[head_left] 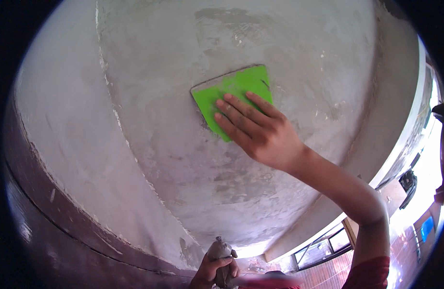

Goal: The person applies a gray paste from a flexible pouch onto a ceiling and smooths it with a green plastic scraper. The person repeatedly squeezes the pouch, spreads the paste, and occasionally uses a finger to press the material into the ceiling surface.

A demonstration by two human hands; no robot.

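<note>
My right hand (pixel 267 132) lies over a green plastic spreader (pixel 246 79), its fingers extended and pressing the sheet to a grey plastered wall (pixel 159 120). Grey smears mark the spreader's upper edge and my fingers; the thumb is hidden. Low in the picture, my left hand (pixel 210 270) is wrapped round a grey, rounded bundle (pixel 219 249) with a small pinched tip at its top. What the bundle contains cannot be made out. Darker patches of plaster show above and below the spreader.
A rough ridge (pixel 116 115) runs down the wall's left part. Dark brown trim (pixel 63 202) curves along the lower left. At the right stand a pale projecting edge (pixel 400 125) and a bright opening. Below right are a framed window (pixel 323 250) and a reddish tiled floor (pixel 328 277).
</note>
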